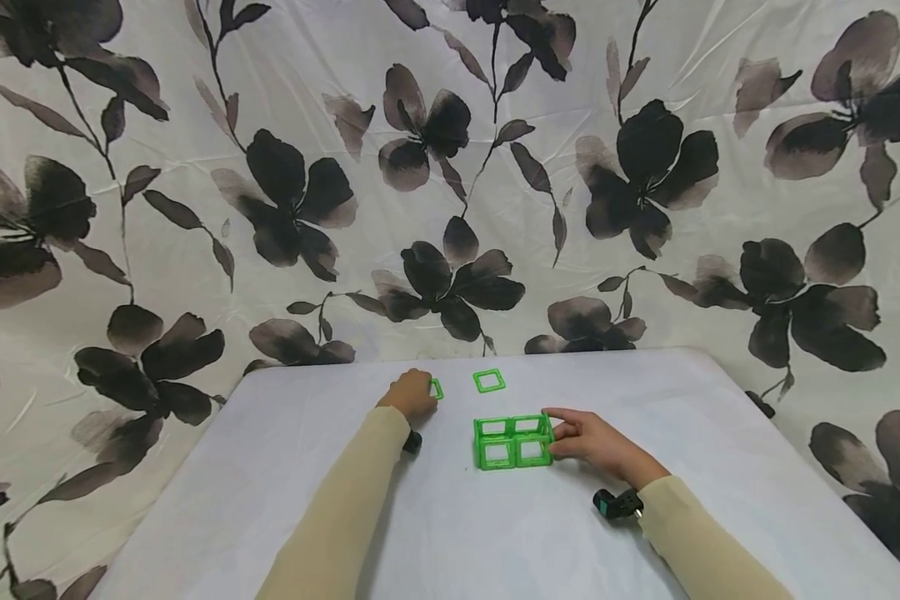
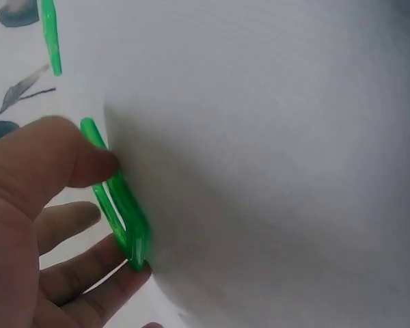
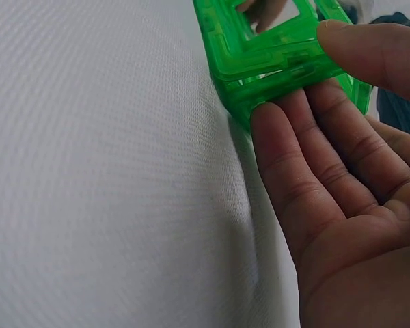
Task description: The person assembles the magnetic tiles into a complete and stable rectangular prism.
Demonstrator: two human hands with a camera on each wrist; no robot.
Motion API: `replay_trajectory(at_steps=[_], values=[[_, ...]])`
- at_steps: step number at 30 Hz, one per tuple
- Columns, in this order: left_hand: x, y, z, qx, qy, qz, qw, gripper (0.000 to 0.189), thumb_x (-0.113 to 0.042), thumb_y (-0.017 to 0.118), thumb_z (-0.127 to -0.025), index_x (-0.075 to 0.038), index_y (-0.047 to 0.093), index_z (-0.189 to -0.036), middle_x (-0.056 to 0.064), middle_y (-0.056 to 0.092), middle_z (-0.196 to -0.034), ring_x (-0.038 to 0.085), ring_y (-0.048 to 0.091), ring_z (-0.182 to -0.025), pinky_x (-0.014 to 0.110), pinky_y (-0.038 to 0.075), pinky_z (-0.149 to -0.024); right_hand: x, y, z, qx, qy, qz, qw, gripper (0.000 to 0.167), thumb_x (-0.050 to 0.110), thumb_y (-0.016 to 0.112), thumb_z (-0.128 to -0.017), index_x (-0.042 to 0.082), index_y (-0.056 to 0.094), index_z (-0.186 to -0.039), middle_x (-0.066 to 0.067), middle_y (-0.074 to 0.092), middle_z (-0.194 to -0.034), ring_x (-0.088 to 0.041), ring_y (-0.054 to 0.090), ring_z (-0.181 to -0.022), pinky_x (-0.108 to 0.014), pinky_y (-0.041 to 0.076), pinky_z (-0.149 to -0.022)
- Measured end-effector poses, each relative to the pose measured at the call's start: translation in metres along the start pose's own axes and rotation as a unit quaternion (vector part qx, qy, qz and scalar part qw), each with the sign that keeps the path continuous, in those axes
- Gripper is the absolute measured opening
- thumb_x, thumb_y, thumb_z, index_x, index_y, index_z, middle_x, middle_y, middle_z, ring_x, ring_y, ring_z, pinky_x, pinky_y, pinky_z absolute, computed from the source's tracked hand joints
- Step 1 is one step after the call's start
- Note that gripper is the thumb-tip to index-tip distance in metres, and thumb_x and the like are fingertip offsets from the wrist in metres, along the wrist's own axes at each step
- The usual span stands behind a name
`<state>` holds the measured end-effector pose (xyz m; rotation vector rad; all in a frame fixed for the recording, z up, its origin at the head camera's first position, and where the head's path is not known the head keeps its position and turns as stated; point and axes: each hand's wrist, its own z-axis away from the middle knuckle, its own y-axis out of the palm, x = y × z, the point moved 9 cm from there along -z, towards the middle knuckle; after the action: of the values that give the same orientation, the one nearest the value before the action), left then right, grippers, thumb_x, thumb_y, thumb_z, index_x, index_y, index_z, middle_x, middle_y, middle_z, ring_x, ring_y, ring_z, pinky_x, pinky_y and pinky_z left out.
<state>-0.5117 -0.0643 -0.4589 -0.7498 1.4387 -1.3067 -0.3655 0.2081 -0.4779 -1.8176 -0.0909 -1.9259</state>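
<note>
My left hand (image 1: 411,394) pinches a green see-through square magnetic tile (image 2: 128,205) at the back left of the table. In the left wrist view the thumb presses one face, with fingertips at the lower edge and behind. Near the table's middle stands a box-like structure of green magnetic tiles (image 1: 512,439), two squares wide. At its right end, my right hand (image 1: 600,443) holds it. The right wrist view shows the thumb on the structure's upper edge (image 3: 297,51) and the other fingertips against its side. One loose green tile (image 1: 492,389) lies flat behind the structure.
A white cloth covers the table (image 1: 435,517), whose back edge meets a hanging floral curtain (image 1: 450,275). A dark wrist camera (image 1: 618,504) hangs under the right wrist, and another (image 1: 412,442) sits at the left wrist.
</note>
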Motion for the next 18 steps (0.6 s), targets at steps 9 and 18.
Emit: replay_trajectory(at_steps=[9,18], values=[[-0.011,-0.003,0.008,-0.013,0.007,0.021,0.9997,0.051,-0.031,0.074,-0.078,0.002,0.062,-0.115,0.011,0.061,-0.105,0.023,0.052,-0.091,0.040,0.048,-0.089,0.000,-0.002,0.000,0.001,0.005,-0.007,1.0000,0.079,0.015,0.072,-0.085,0.004,0.030,-0.151,-0.011,0.069,-0.110,-0.013,0.065,-0.093,-0.028,0.053,-0.081],[-0.012,-0.008,0.010,-0.025,-0.015,0.059,0.9979,0.053,-0.029,0.080,-0.074,0.002,0.064,-0.113,0.008,0.063,-0.100,0.020,0.054,-0.085,0.039,0.049,-0.089,-0.001,0.000,0.000,0.006,-0.012,-0.013,0.9998,0.080,0.015,0.072,-0.085,0.002,0.029,-0.151,-0.010,0.069,-0.109,-0.013,0.065,-0.093,-0.029,0.054,-0.081]])
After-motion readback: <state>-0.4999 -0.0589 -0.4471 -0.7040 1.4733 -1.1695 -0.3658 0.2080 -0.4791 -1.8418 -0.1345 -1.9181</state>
